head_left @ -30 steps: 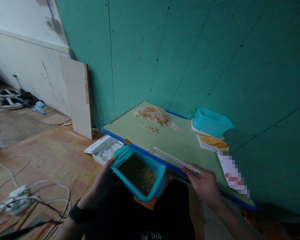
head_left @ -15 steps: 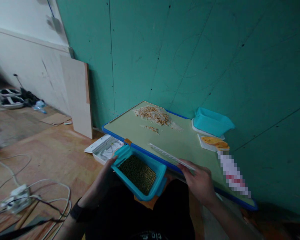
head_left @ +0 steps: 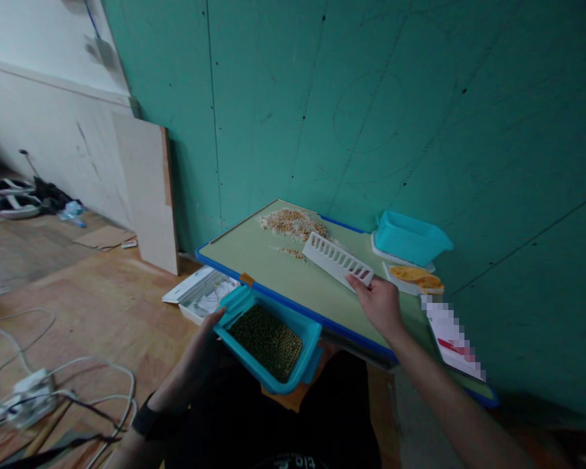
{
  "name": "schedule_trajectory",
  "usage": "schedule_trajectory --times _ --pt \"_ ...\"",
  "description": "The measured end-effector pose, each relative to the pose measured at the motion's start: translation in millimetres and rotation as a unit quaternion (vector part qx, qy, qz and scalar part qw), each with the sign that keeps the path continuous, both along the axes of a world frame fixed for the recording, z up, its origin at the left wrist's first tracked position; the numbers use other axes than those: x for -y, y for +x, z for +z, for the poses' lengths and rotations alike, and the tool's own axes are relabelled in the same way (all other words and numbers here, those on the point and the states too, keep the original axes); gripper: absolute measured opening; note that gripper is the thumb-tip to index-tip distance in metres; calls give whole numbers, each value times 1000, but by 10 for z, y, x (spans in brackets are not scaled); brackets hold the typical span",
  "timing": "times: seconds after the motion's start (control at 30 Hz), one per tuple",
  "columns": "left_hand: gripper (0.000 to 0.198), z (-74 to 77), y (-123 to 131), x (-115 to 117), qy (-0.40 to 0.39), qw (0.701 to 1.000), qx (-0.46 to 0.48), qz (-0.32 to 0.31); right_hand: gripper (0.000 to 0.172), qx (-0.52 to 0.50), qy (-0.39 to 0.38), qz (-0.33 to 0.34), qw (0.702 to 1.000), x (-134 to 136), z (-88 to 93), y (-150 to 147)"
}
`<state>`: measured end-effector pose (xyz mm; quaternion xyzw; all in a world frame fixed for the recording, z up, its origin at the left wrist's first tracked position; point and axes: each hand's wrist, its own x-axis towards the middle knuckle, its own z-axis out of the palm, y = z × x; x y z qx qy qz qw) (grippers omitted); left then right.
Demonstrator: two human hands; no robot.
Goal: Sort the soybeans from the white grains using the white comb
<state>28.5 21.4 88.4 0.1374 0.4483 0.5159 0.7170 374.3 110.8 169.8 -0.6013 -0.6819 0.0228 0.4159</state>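
My left hand (head_left: 206, 345) grips the left end of a turquoise plastic tub (head_left: 313, 339), held over my lap by the table's front edge. Inside the tub lie small green beans (head_left: 258, 332), with paler yellowish ones toward the right. My right hand (head_left: 381, 305) is closed on one end of a white slotted plastic strip (head_left: 328, 266). The strip is raised over the table (head_left: 234, 260), its slots facing me. Behind the strip's far end, a pile of yellow beans mixed with white grains (head_left: 288, 223) is spread on the tabletop, with a few strays in front.
A second turquoise tub (head_left: 410, 238) stands at the table's back right, before the green wall (head_left: 273, 98). Near it are a yellow cloth-like item (head_left: 417, 277) and a partly blurred packet (head_left: 452, 335). An open white box (head_left: 202, 293) sits below; cables and a power strip (head_left: 27, 397) lie left.
My right hand has lifted the white slotted strip toward the bean pile and turned its slotted face into view. My left hand holds the tub in nearly the same place.
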Motion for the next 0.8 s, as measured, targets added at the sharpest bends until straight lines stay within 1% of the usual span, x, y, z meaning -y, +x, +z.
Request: schedule_trajectory --times 0.07,0.13,0.33,0.47,0.6,0.73,0.8 --pt "92 4 -3 3 -1 1000 1 4 47 20 -12 -5 1000 -155 -2 -1" --pt "93 -11 -14 -3 -8 1000 7 4 44 33 -22 -5 999 -234 -19 -2" --pt "103 -151 -78 -51 1 1000 18 -9 40 21 -41 3 999 -275 -87 14" --pt "100 -216 -109 -67 -12 999 45 -24 38 2 -47 18 999 -278 -104 7" --pt "96 -197 -98 -75 -13 999 29 -16 36 -9 -42 33 999 -294 -109 -21" --pt "95 -122 -68 -50 -3 1000 19 4 34 -16 -39 51 998 -367 -104 -54" --pt "91 -80 -56 -29 -5 1000 5 11 33 -18 -42 59 997 -407 -102 -70"
